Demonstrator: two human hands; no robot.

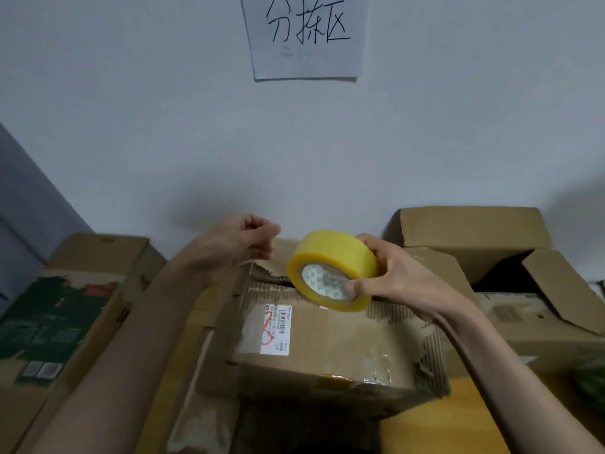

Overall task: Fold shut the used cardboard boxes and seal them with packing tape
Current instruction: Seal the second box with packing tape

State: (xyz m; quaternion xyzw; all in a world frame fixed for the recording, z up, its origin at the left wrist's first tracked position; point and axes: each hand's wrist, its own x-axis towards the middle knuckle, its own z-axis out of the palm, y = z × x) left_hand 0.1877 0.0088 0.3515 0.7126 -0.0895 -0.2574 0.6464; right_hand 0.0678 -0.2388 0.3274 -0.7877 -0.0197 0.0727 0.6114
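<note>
A worn cardboard box (334,348) with torn flap edges and a white shipping label lies in front of me, its top flaps folded down with a dark gap along the far seam. Above that seam my right hand (393,273) grips a yellow roll of packing tape (330,257), thumb at its core. To the left of the roll my left hand (248,237) is raised with fingers curled together; whether it pinches the tape's clear end I cannot tell.
A tall box with a green print (65,309) stands at the left. At the right an open box (474,237) with raised flaps sits behind another box (537,326). A paper sign (304,37) hangs on the white wall behind.
</note>
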